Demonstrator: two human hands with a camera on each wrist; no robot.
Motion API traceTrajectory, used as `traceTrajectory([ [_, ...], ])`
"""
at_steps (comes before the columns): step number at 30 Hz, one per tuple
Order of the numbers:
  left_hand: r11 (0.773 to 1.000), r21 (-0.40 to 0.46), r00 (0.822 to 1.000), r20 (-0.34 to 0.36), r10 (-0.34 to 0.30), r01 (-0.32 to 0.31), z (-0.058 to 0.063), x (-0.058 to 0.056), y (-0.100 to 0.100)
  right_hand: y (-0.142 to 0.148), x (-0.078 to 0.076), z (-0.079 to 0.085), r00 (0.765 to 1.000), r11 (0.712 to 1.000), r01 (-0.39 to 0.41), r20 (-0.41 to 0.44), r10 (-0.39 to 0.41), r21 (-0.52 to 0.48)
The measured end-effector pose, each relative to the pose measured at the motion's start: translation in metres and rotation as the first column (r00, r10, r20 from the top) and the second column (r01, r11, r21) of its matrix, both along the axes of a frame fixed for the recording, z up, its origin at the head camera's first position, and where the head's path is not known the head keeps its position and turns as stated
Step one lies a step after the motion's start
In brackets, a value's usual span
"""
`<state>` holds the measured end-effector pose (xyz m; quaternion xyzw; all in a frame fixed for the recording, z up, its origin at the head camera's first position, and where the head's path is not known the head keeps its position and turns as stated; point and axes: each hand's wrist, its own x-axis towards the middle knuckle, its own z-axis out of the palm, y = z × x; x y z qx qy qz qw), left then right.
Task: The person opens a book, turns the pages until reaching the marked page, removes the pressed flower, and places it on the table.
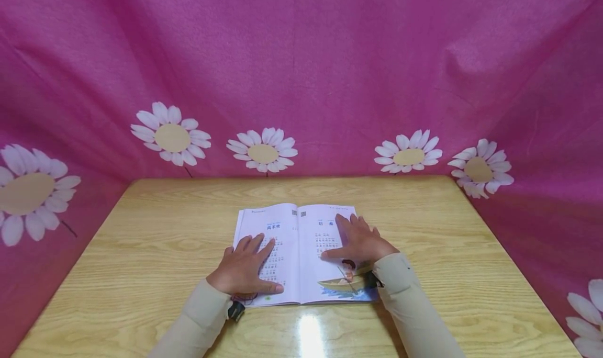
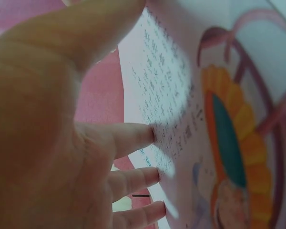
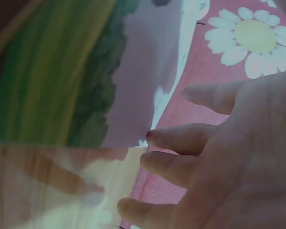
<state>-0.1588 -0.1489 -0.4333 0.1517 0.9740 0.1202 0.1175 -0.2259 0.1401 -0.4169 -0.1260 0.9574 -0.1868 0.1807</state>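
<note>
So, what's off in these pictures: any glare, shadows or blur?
Head view: mostly clear, but white glare washes out a strip of the table below the book; left wrist view: a bright patch and shadow share the page, and the orange drawing looks soft; right wrist view: rather dim and hazy, with the green print soft too.

Place: a small, cloth-screened reading spot; whether home, school or studio, the views cannot settle
Cloth [image 1: 301, 75]: magenta, printed with white daisies [image 1: 262, 153], hanging behind the tabletop [image 1: 155, 232] and along both sides
Tabletop: glossy, pale wood grain, catching a bright light reflection [image 1: 311, 337]
Book [image 1: 306, 279]: open, with short texts and coloured pictures on its pages
</note>
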Motion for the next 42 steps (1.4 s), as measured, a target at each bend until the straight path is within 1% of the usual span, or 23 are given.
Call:
traceTrajectory([
  [7,1.0,0.006,1.0,-0.005,0.004,-0.004,0.001,0.001,0.001,-0.001,0.0,-0.003,1.0,1.0,0.011,0.003,-0.011,0.014],
  [15,1.0,0.009,1.0,-0.016,0.001,-0.001,0.002,0.002,0.001,-0.003,0.0,-0.005,0.999,1.0,0.031,0.005,-0.031,0.003],
  [20,1.0,0.007,1.0,-0.021,0.001,-0.001,0.001,0.002,0.001,-0.004,-0.001,-0.004,1.0,1.0,0.025,0.005,-0.025,-0.004],
  [22,1.0,0.007,1.0,-0.025,-0.002,0.002,0.001,0.002,0.001,-0.004,-0.002,-0.005,1.0,1.0,0.018,-0.005,-0.018,-0.024],
  [24,1.0,0.001,1.0,-0.026,-0.003,0.003,0.002,0.002,0.001,-0.003,-0.003,-0.005,1.0,0.996,0.017,-0.005,-0.018,-0.084],
  [26,1.0,-0.005,1.0,-0.027,-0.003,0.003,0.002,0.002,0.002,-0.001,-0.004,-0.005,1.0,0.983,0.018,0.014,-0.015,-0.185],
  [28,1.0,-0.006,1.0,-0.03,-0.004,0.004,0.002,0.002,0.002,0.002,-0.004,-0.004,0.998,0.95,0.026,0.06,-0.007,-0.312],
  [30,1.0,-0.004,0.999,-0.031,-0.005,0.005,0.002,0.002,0.002,0.005,-0.005,-0.004,0.994,0.912,0.04,0.109,0.005,-0.409],
  [33,1.0,0.0,0.999,-0.033,-0.005,0.005,0.002,0.002,0.002,0.008,-0.005,0.0,0.992,0.892,0.024,0.121,0.035,-0.451],
  [35,1.0,0.0,0.999,-0.032,-0.003,0.003,0.001,0.002,0.001,0.01,-0.004,0.004,0.991,0.893,0.008,0.122,0.052,-0.449],
  [38,1.0,-0.002,1.0,-0.028,0.003,-0.003,0.0,0.001,0.002,0.01,-0.002,0.01,0.986,0.884,0.003,0.151,0.077,-0.468],
  [40,1.0,0.0,1.0,-0.027,0.005,-0.005,0.001,0.001,0.002,0.01,-0.002,0.013,0.983,0.874,0.004,0.161,0.085,-0.486],
  [42,1.0,0.002,1.0,-0.026,0.006,-0.006,0.001,0.001,0.002,0.01,-0.001,0.017,0.986,0.866,0.007,0.149,0.078,-0.5],
])
